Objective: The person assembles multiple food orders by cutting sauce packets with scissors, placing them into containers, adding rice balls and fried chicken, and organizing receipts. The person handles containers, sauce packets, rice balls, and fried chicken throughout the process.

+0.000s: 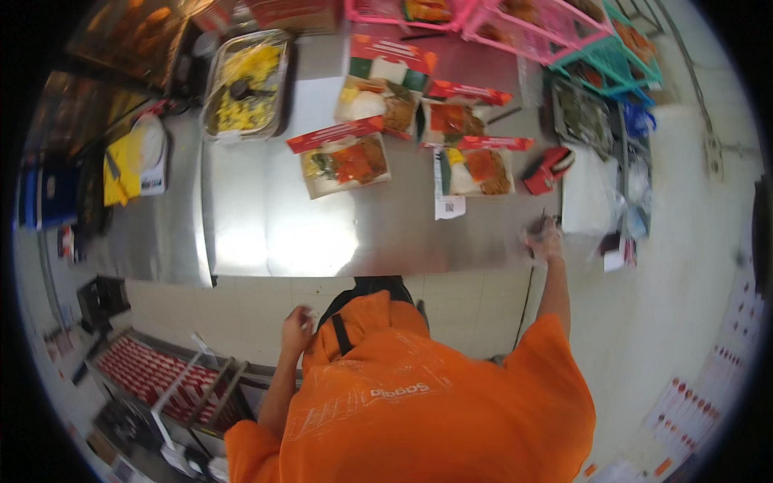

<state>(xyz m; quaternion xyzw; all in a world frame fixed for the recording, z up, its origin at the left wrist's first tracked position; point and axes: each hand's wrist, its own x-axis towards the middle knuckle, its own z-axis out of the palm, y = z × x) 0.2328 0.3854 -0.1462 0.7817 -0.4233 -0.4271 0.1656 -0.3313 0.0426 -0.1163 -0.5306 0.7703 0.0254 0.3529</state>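
Note:
My right hand (545, 241), in what looks like a clear plastic glove, is at the right end of the steel counter (386, 233), by the front edge. Its fingers are closed around a small dark thing I cannot make out. Just beyond it lies a red and black tape dispenser or stapler-like tool (549, 170); its exact kind is unclear. My left hand (298, 326) hangs by my waist in front of the counter, fingers curled, their inside hidden. Open meal boxes stand on the counter: a left one (346, 165), a right one (481, 173) over a paper slip (449, 207), and two behind.
A metal tray of yellow food (250, 84) with a dark spoon is at the back left. Pink baskets (539, 32) and a teal basket (604, 68) hold boxes at the back right. White plastic bags (588, 189) hang right of the counter. A rack of red-and-white packs (157, 374) stands lower left.

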